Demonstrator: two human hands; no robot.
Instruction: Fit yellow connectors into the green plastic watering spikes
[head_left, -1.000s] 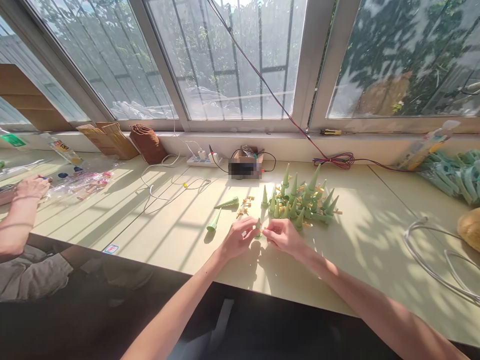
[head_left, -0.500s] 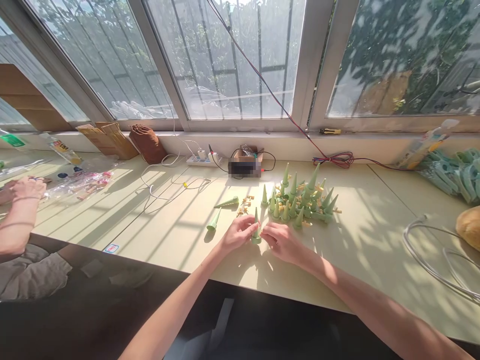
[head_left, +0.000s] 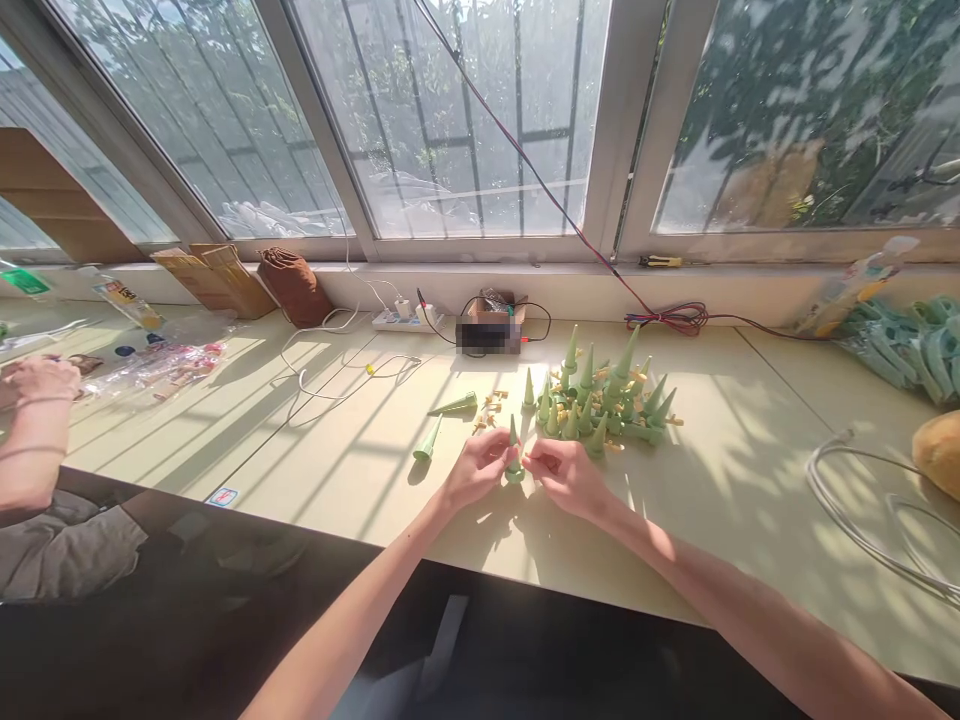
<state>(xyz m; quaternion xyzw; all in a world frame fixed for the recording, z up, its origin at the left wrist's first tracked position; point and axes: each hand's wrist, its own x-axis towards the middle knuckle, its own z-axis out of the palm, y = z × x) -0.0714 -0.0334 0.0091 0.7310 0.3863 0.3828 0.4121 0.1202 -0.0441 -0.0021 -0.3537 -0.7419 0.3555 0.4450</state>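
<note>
My left hand (head_left: 478,468) is closed on a green plastic cone (head_left: 514,468), pointed end up, its wider base low over the table. Close on the cone's right side, my right hand (head_left: 568,477) is pinched shut; what its fingertips hold is too small to make out. Two loose green cones, one lying (head_left: 454,404) and one tilted (head_left: 428,440), are left of my hands. Small tan pieces (head_left: 491,408) lie just beyond my left hand. Behind my right hand, a cluster of green cones (head_left: 619,380) stands with tan pieces sticking out among them.
A power strip (head_left: 405,318) and a small box (head_left: 501,302) with cables are along the wall. Bundled red-black wire (head_left: 681,319) lies at the back. At right are a grey cable (head_left: 840,500) and bagged green parts (head_left: 911,345). A co-worker's hand (head_left: 45,380) is far left.
The cone and my left hand have shifted very slightly. My right hand has turned a little, staying pinched beside the cone. The co-worker's hand has moved left.
</note>
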